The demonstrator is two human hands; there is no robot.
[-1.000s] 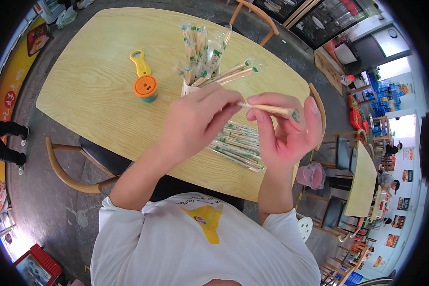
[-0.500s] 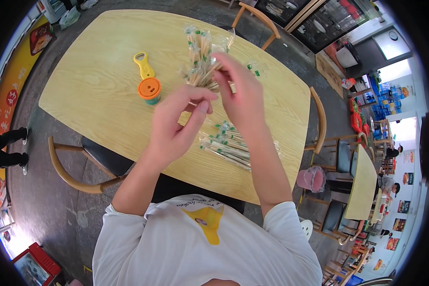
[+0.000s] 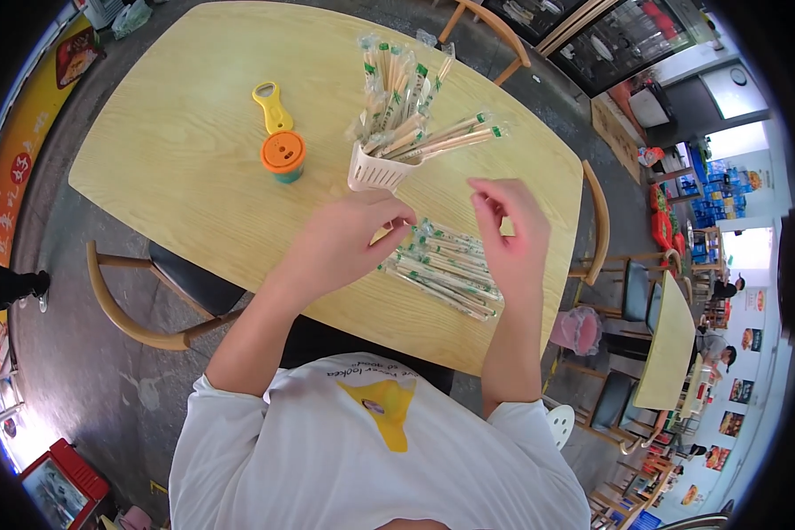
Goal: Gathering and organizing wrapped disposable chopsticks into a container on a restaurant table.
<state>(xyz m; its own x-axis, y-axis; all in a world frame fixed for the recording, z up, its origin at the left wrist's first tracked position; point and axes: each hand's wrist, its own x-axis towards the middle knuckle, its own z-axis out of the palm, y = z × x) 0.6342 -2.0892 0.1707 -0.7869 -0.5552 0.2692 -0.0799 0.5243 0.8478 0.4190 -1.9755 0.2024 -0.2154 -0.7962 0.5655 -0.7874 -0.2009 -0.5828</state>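
Observation:
Paper-and-plastic wrapped chopsticks [image 3: 442,274] lie in a loose row near the table's front edge. My left hand [image 3: 349,234] hovers at their left ends, fingers bent and thumb apart, with nothing visible in it. Whether its fingertips touch the wrappers I cannot tell. Over the right ends of the row is my right hand [image 3: 517,234], its fingers loosely curled and the thumb apart, holding nothing I can see. Beyond both hands stands a white slotted holder [image 3: 380,170] packed with more wrapped chopsticks [image 3: 402,88], several of them leaning out to the right.
An orange-lidded green container [image 3: 283,157] stands left of the holder, with a yellow peeler-like tool [image 3: 272,108] behind it. Wooden chairs [image 3: 181,340] surround the pale table [image 3: 177,115]. A pink bin [image 3: 579,331] is on the floor to the right.
Both hands have come back from the holder toward the row of chopsticks, the right one also moving rightward. The holder's chopsticks now show, with some leaning right.

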